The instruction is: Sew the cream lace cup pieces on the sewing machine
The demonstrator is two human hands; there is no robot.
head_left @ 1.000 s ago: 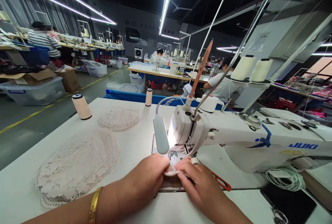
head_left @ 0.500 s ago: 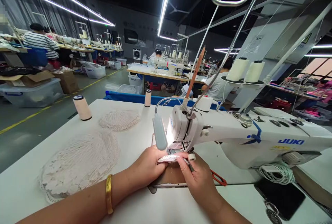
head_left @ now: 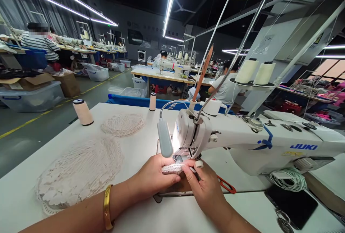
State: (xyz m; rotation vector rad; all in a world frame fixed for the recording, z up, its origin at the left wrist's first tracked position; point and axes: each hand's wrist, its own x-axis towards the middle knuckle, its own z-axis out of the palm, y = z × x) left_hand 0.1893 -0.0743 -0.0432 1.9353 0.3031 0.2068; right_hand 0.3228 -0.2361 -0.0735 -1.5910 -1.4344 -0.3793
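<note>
Just in front of the needle area of a white sewing machine [head_left: 234, 132], my left hand [head_left: 155, 173] and my right hand [head_left: 203, 182] hold a strip of white lace trim [head_left: 172, 168] between them. The left thumb lies along the near side of the trim, its fingers behind. My right thumb and index finger pinch the trim's other end. A gooseneck lamp [head_left: 165, 137] lights the spot from the left. The needle itself is hidden by the machine head and my fingers. Off to the left lie a large pile of lace pieces [head_left: 83, 168] and a smaller lace pile [head_left: 122, 124].
Peach thread cones [head_left: 83, 112] stand at the table's far left and back. Right of my hand lie an orange-handled tool [head_left: 226, 185], a coiled white cable [head_left: 288, 179] and a black phone [head_left: 292, 204]. Other people sit at machines beyond.
My left hand has shifted slightly left along the trim, and its thumb now stretches further forward. The trim has turned a little, showing its holed edge. My right hand keeps its pinch.
</note>
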